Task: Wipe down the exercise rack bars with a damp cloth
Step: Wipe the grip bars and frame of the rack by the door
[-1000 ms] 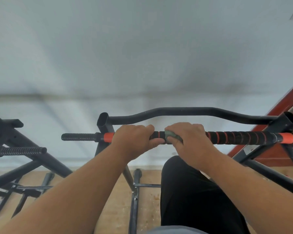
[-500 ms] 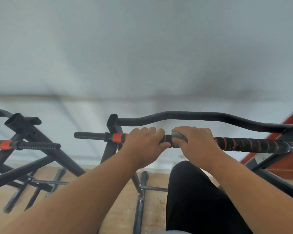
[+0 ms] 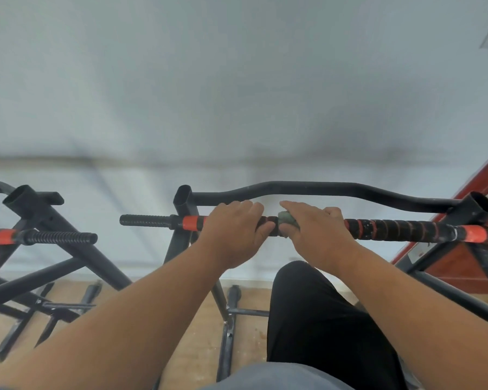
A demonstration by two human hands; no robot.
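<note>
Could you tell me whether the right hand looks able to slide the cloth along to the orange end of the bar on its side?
Probably yes: right hand holds cloth on bar, with nothing on the grip up to the orange end.

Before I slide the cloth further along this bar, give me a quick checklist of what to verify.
1. Small grey-green cloth wrapped against the black-and-orange taped grip bar: ok.
2. Right hand grips cloth and bar: ok.
3. Left hand grips the bar beside it, steadying: ok.
4. Bar stretch to the right of the right hand free of obstacles: ok.
5. Cloth damp enough: cannot tell.
6. Curved black upper bar wiped already: cannot tell.
</note>
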